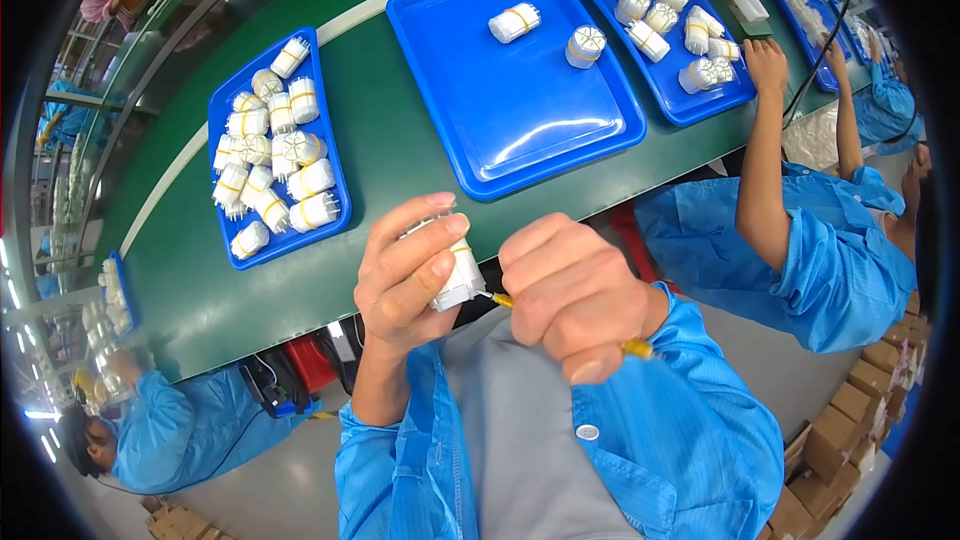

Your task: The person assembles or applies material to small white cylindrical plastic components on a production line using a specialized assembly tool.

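Observation:
My left hand [393,275] is closed around a white cylindrical part [461,283] with a yellow band, held in front of my chest. My fingers cover much of its upper side. In my right fist [575,290] is a slim yellow-handled tool [637,348]; its far end sticks out below the fist. The tool's thin tip meets the lower end of the white part or stops just short of it; I cannot tell which. Beyond my hands lies a blue tray [500,110] with two similar white banded cylinders, one on its side [514,23] and one showing its spoked end [585,47].
On the green bench [385,165], another blue tray [340,202] at left holds several white cylinders, as does a third tray [690,112] at right. A co-worker's hand [766,67] touches that right tray. Another person [185,430] sits at left. Cardboard boxes [835,440] stand on the right.

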